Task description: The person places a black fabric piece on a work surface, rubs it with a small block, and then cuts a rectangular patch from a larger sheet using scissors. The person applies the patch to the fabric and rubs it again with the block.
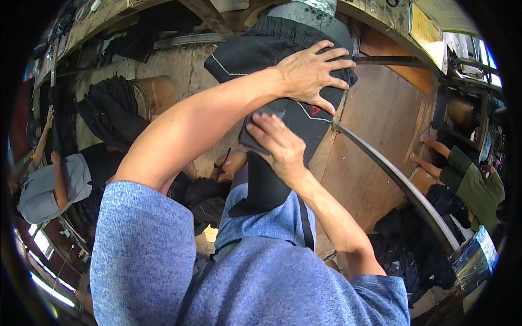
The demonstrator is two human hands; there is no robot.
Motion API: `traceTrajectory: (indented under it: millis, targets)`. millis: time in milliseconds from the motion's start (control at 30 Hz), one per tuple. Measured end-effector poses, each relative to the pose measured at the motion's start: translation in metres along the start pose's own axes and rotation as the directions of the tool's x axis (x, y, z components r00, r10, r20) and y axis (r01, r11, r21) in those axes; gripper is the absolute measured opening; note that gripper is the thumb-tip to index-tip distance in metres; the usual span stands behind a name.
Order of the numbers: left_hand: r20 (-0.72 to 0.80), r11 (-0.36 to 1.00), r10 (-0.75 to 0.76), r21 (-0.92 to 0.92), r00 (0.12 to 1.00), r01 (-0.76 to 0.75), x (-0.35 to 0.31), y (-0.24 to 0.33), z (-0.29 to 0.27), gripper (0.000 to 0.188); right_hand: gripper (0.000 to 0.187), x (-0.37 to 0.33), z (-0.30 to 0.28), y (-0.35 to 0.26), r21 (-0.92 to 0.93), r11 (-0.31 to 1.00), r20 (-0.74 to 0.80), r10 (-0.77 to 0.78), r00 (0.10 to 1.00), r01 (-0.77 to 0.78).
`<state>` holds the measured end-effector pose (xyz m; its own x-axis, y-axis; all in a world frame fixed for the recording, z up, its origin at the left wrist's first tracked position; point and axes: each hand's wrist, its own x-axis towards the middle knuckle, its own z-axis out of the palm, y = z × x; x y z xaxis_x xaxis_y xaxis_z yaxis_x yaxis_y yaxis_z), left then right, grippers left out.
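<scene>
A black pair of trousers with an elastic waistband, pale zigzag stitching and a small red triangle lies stretched over a rounded grey metal form. One leg hangs toward my lap. My left hand presses flat on the upper part, its fingers spread and nothing in them. Nearer to me, my right hand rests over the leg with the fingers together. Under its fingertips and above the thumb is a dark grey pad-like piece; whether it is separate from the trousers is hard to make out.
A curved metal rail runs along the right. Dark garments lie heaped at lower right and drape over a brown drum at left. One person in grey works at left, another in green at right.
</scene>
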<state>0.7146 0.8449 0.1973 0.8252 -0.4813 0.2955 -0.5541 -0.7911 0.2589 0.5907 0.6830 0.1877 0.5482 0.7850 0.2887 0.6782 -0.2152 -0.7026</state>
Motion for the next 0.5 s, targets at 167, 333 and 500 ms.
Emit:
traceTrajectory:
  millis: [167,333,500]
  targets:
    - [-0.028,1.000,-0.001,-0.030,1.000,0.001,-0.001,0.001,-0.003,0.069,0.054,-0.029,-0.023,-0.057,0.391,0.901,0.273,0.081,0.959,-0.188]
    - [-0.008,0.998,-0.003,-0.056,1.000,0.003,0.000,-0.001,-0.004,0.071,0.052,-0.012,-0.045,-0.032,0.031,0.995,0.047,-0.097,0.994,0.096]
    - [-0.042,1.000,0.004,-0.027,0.999,-0.005,-0.001,0.000,-0.002,0.068,0.058,-0.046,-0.038,-0.043,0.108,0.993,0.108,0.045,0.993,-0.056]
